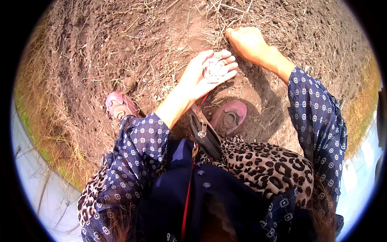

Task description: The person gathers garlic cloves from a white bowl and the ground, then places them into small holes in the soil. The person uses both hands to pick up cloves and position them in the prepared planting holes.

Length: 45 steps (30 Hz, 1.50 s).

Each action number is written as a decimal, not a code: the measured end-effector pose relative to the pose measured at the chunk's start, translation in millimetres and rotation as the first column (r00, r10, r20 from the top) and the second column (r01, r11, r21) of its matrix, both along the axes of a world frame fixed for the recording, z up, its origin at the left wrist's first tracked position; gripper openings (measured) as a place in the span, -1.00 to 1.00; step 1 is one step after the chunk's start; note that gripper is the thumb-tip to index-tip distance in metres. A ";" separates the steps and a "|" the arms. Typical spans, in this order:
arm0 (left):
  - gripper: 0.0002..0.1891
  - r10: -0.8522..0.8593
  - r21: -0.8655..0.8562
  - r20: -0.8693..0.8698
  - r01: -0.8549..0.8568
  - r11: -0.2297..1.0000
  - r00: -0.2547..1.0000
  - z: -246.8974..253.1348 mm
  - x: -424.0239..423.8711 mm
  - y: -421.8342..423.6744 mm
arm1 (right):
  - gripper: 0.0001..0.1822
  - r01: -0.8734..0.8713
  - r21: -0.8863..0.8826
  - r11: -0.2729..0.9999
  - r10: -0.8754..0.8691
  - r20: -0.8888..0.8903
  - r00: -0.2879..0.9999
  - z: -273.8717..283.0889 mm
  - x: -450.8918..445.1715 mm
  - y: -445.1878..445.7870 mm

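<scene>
My left hand (196, 75) is turned palm up and cupped around a small heap of pale, pink-tinged garlic cloves (214, 70). Its fingers point right, low above the soil (169, 36). Just beyond and to the right, my right hand (248, 42) is bent down with the fingers curled in against the ground. Its fingertips are hidden, so I cannot see whether anything is pinched between them. Dry straw (223, 18) lies loose on the soil right beside that hand.
Two pink and grey shoes (228, 117) stand on the dirt under my arms. A dark zipped pouch (205, 133) on a red cord (186, 199) hangs between my knees. Dry grass (57, 151) borders the bare soil at left, with pale sheeting (45, 193) beyond it.
</scene>
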<state>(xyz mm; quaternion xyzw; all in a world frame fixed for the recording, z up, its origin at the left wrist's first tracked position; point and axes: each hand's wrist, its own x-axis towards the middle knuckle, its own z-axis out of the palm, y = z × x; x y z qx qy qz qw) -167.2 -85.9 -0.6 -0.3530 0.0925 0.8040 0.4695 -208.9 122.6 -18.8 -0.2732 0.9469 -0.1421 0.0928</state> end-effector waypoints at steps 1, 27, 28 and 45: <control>-0.54 0.011 0.007 0.002 -0.011 1.000 1.000 -1.1 -0.3 -1.6 | -0.96 0.036 0.026 0.999 -0.037 0.022 0.999 12.0 2.8 -0.6; -0.69 0.180 -0.147 0.031 -0.173 0.974 0.983 3.4 10.2 11.1 | -0.80 0.402 -0.228 0.887 -0.346 0.250 0.904 70.6 19.5 -21.0; -0.68 0.184 -0.122 0.047 -0.177 0.977 0.982 1.8 9.9 12.9 | -0.81 0.366 -0.167 0.915 -0.331 0.207 0.921 64.7 13.1 -16.2; -0.67 0.173 -0.209 0.067 -0.155 0.965 0.983 2.1 -1.8 13.8 | -0.92 0.142 -0.018 0.990 -0.141 0.026 0.990 11.6 -25.5 0.7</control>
